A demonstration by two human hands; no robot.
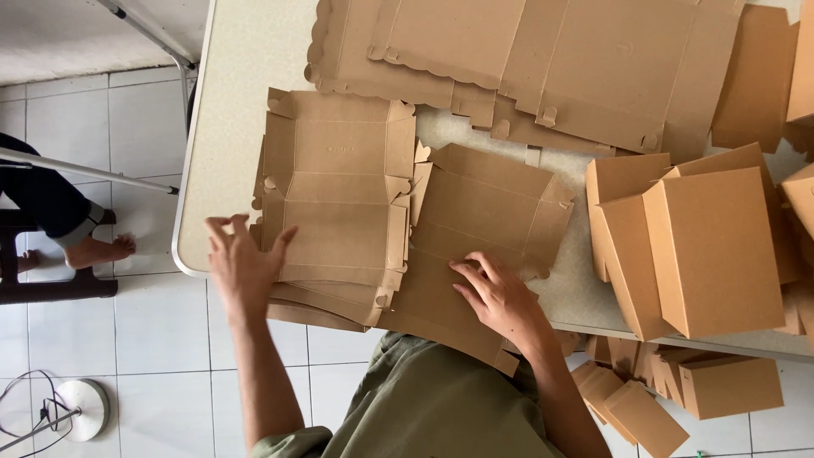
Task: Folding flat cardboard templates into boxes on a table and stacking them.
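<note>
My right hand lies flat, fingers spread, on an unfolded brown cardboard box blank at the table's near edge. My left hand hovers open with fingers apart at the left edge of a stack of flat box blanks; its fingertips are near the top sheet, and I cannot tell if they touch it. The two piles lie side by side on a pale speckled table.
Larger flat cardboard sheets cover the far side of the table. Folded brown boxes stand at the right, more lie on the tiled floor below. Another person's bare foot rests by a dark stool at left; a white round stand base sits lower left.
</note>
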